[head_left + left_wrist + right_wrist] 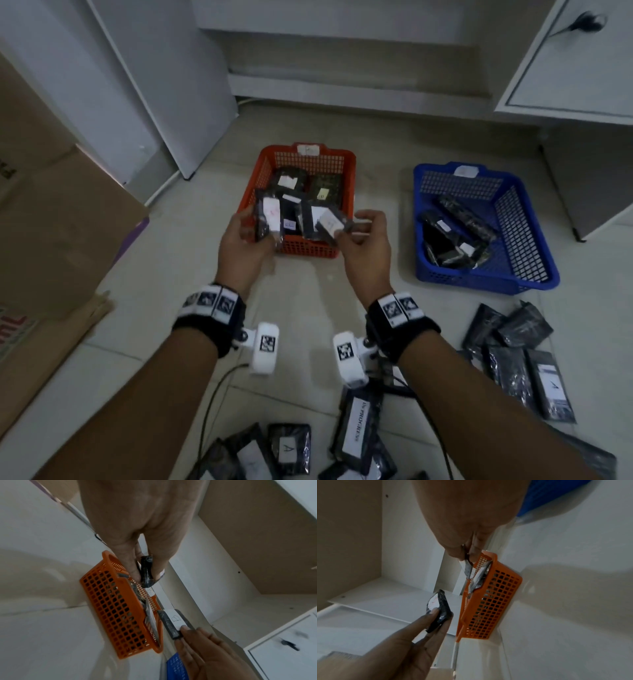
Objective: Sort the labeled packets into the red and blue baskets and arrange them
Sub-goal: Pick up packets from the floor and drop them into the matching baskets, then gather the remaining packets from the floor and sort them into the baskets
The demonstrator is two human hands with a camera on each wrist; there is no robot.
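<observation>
My left hand (253, 228) pinches a black packet (269, 219) with a white label, held over the near edge of the red basket (263, 171). The same packet (146, 572) shows between thumb and fingers in the left wrist view. My right hand (356, 229) holds another black packet (330, 222) whose label reads B (176, 618), just right of the first, also above the red basket's front rim. Several black packets lie inside the red basket. The blue basket (534, 240) to the right holds a few packets (452, 240).
Loose labelled packets (527, 370) lie on the tiled floor at right and along the near edge (291, 448). A cardboard box (51, 219) stands at left. White cabinets (565, 58) rise behind and to the right of the baskets.
</observation>
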